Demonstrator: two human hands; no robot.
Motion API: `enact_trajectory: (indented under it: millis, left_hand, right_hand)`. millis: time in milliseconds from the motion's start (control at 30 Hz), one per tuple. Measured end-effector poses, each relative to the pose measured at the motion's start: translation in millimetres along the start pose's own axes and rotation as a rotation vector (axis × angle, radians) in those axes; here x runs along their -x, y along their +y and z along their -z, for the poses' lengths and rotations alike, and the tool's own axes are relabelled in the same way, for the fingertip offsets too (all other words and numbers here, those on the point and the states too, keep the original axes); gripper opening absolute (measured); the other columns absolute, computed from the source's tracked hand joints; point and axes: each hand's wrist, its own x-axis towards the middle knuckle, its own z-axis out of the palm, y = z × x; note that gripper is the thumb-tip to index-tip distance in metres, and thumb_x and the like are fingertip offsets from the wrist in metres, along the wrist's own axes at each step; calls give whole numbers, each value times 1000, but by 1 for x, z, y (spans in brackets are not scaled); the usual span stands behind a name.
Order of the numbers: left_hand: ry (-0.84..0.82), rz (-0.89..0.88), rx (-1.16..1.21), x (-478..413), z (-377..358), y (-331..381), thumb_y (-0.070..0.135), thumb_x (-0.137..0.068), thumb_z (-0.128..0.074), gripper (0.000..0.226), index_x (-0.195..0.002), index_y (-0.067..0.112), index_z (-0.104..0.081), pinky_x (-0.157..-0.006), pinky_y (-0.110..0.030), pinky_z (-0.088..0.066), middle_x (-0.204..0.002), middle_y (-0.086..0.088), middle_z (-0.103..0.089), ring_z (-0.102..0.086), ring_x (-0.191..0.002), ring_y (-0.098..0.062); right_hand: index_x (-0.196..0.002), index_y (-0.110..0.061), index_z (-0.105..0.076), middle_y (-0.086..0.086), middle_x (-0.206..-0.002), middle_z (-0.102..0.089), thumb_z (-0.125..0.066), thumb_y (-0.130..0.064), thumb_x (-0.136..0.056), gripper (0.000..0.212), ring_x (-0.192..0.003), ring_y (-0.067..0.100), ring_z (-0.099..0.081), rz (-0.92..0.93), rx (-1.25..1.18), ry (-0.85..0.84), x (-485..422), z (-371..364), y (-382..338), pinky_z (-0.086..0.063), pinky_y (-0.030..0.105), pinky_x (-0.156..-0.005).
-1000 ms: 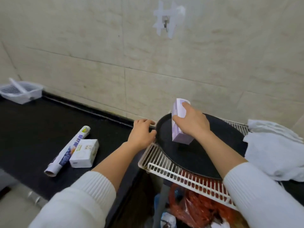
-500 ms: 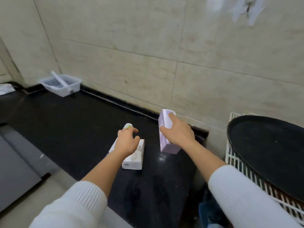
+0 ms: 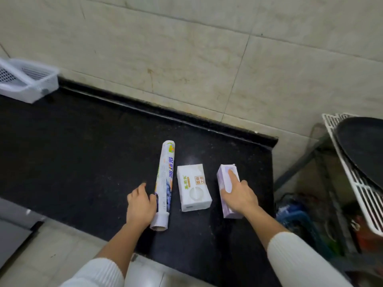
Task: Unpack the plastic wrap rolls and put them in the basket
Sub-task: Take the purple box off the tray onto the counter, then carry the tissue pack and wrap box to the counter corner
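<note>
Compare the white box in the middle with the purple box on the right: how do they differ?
The white box is wider and flatter, with a round cut-out; the purple box is narrower and longer. The white box lies untouched, while the right hand rests on the purple box. Both lie on the black counter, side by side.

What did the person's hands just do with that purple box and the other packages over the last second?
The right hand carried the pale purple cardboard box leftward off the round black tray and laid it on the black counter. The left hand moved onto the long printed wrap roll. The white carton and white basket stayed put.
</note>
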Motion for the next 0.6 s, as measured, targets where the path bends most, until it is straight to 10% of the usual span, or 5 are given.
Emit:
enact_trajectory:
  millis: [600]
  left_hand:
    - [-7, 29, 64, 6, -17, 5, 39, -100, -37, 53, -145, 10, -34, -109, -46, -31, -146, -16, -40, -30, -134, -33]
  right_hand:
    - [-145, -19, -29, 6, -143, -40, -56, -45, -88, 68, -130, 24, -36, 265, -205, 144, -5, -19, -53, -34, 39, -108]
